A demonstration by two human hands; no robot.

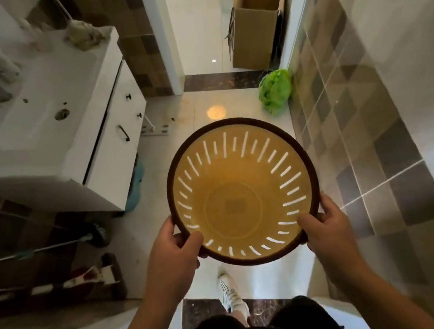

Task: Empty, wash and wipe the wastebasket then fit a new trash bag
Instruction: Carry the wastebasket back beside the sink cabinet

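A round yellow wastebasket (241, 188) with a dark brown rim and slotted walls is held up in front of me, its opening facing me. Nothing lies inside it. My left hand (176, 248) grips the rim at the lower left, thumb inside the basket. My right hand (322, 226) grips the rim at the lower right, thumb over the edge. A full green trash bag (275, 91) lies on the floor against the right wall, beyond the basket.
A white vanity with sink (37, 110) and drawers stands on the left, a mop head on its counter. A cardboard box (258, 23) stands past the doorway. Brushes and a mop handle (42, 249) lie low on the left. Tiled wall runs along the right.
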